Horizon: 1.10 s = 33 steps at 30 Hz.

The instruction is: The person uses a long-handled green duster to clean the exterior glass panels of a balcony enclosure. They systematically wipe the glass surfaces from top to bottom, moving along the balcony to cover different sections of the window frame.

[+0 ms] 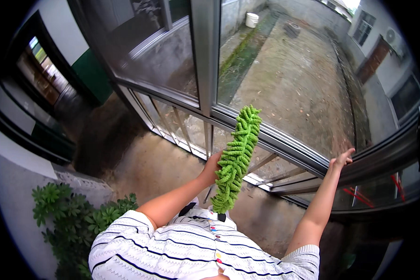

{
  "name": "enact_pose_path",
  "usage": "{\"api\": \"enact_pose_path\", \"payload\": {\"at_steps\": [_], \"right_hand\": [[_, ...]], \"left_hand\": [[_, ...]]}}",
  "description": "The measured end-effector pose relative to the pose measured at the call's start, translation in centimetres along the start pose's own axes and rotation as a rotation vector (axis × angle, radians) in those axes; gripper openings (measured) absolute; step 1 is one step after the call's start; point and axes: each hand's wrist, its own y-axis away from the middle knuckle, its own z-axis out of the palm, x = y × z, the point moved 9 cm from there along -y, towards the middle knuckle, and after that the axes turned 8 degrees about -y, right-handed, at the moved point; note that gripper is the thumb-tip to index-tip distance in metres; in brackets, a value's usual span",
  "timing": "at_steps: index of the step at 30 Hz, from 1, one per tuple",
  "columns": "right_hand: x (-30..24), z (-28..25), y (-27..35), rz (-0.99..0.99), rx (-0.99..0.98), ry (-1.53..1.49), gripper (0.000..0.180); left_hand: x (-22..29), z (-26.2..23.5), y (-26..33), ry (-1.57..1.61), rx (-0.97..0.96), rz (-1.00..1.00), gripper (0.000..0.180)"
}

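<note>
A bright green chenille duster (pixel 238 156) with thick, fluffy strands stands on a slant in front of my body. My left hand (pixel 212 169) is closed behind it, and the duster's strands cover most of the fingers. The duster's upper end is close to the lower rail of the window frame (pixel 284 137). Further right, my right arm is stretched out. My right hand (pixel 343 159) is at the window's lower right rail, its fingers partly extended and nothing seen in them. Whether it presses on the rail or hovers just over it is unclear.
Below the panes runs a barred lower section (pixel 182 128). Leafy green plants (pixel 74 214) grow by a low wall at the left. A dark doorway (pixel 46 70) stands at the far left. Through the glass show a yard (pixel 289 79) and a white bucket (pixel 252 20).
</note>
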Motion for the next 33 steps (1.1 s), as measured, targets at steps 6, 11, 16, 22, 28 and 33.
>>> {"api": "enact_pose_path", "payload": {"at_steps": [6, 11, 16, 22, 28, 33], "right_hand": [[3.8, -3.2, 9.6, -0.115, -0.035, 0.110, 0.086], [18.8, 2.1, 32.6, -0.007, -0.686, 0.443, 0.065], [23.8, 9.7, 65.4, 0.479, -1.542, 0.326, 0.046], [17.3, 19.9, 93.1, 0.310, -2.191, 0.109, 0.050], [15.3, 28.8, 110.6, -0.061, -2.447, 0.058, 0.059], [9.2, 38.1, 118.6, 0.120, -2.314, -0.165, 0.059]], "left_hand": [[6.0, -5.5, 4.1, -0.593, 0.179, 0.464, 0.051], [9.3, -14.9, 7.8, -0.229, 0.347, 0.568, 0.045], [12.9, -27.0, 13.2, -0.159, 0.573, 0.691, 0.025], [17.2, -42.3, 21.1, 0.528, 0.534, 0.831, 0.023], [26.0, -54.4, 29.1, 0.336, 0.844, 0.992, 0.023], [29.8, -65.2, 28.6, 0.235, 1.043, 0.937, 0.019]]}}
